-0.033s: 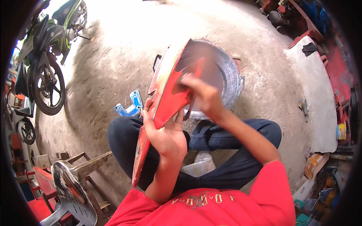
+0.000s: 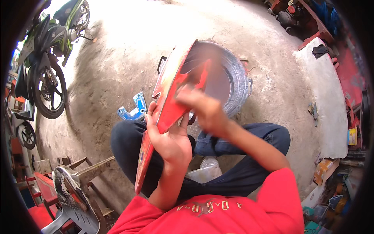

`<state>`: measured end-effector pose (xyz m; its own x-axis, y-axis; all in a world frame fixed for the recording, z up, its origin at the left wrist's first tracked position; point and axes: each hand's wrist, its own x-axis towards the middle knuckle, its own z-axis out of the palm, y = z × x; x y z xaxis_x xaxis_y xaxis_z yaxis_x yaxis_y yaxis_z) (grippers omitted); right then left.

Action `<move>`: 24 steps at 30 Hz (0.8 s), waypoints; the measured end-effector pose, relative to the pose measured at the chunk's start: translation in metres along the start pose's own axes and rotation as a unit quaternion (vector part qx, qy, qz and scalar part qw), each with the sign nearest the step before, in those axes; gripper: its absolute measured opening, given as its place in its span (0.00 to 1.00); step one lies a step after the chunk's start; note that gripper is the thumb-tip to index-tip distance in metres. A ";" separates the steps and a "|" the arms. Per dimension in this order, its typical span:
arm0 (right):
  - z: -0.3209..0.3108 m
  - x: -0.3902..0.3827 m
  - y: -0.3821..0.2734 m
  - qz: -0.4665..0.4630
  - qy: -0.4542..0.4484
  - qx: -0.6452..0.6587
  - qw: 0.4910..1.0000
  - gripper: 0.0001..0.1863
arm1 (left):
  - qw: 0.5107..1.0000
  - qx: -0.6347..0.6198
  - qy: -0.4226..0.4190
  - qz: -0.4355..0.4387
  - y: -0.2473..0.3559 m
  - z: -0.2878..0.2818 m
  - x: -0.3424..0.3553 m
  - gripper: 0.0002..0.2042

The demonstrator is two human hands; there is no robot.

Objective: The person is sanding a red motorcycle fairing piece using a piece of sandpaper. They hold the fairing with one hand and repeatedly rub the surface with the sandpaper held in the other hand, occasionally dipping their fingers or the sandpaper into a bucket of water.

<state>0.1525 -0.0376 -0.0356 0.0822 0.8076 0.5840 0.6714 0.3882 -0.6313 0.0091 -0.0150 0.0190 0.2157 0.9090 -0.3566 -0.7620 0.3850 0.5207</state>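
A long red motorcycle fairing panel (image 2: 170,113), pointed at both ends and pale along its left side, stands slanted in front of me. My left hand (image 2: 171,142) grips its lower part from beneath, thumb and fingers on either side. On the red face, near the middle, presses my right hand (image 2: 194,102). Its fingers are bent together and blurred by motion; whatever lies under the fingertips is hidden. Behind the panel's upper end sits a round grey basin (image 2: 238,91) holding murky brownish water.
A blue and white bracket-shaped part (image 2: 135,109) lies on the concrete floor by my left knee. A motorcycle (image 2: 50,74) stands at the far left. Nearer are a worn chair (image 2: 80,199) and red chairs (image 2: 43,187). Along the right runs a pale slab (image 2: 325,101) with clutter beyond.
My right hand has slid down and slightly left along the panel's red face. My left hand and the panel have hardly moved.
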 end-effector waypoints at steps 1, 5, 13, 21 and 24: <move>-0.001 0.004 -0.026 -0.072 -0.049 0.056 0.995 0.21 | 1.000 0.001 0.007 0.005 0.003 -0.006 0.001 0.21; -0.014 0.001 0.036 0.081 0.014 0.052 0.995 0.19 | 1.000 -0.009 -0.026 -0.011 -0.001 -0.005 0.001 0.21; 0.002 0.000 -0.018 -0.117 -0.036 0.035 0.992 0.21 | 0.998 -0.026 -0.059 0.001 0.001 -0.020 0.007 0.20; 0.003 -0.002 -0.032 -0.032 -0.009 0.003 0.999 0.22 | 1.000 -0.015 -0.020 0.010 0.000 -0.014 0.004 0.19; -0.004 -0.005 0.002 -0.118 -0.029 -0.011 0.993 0.21 | 0.998 -0.026 -0.049 -0.002 -0.001 -0.014 0.004 0.18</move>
<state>0.1565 -0.0422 -0.0377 -0.1210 0.7196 0.6838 0.6826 0.5604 -0.4690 0.0026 -0.0141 0.0064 0.2748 0.9198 -0.2803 -0.7916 0.3818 0.4770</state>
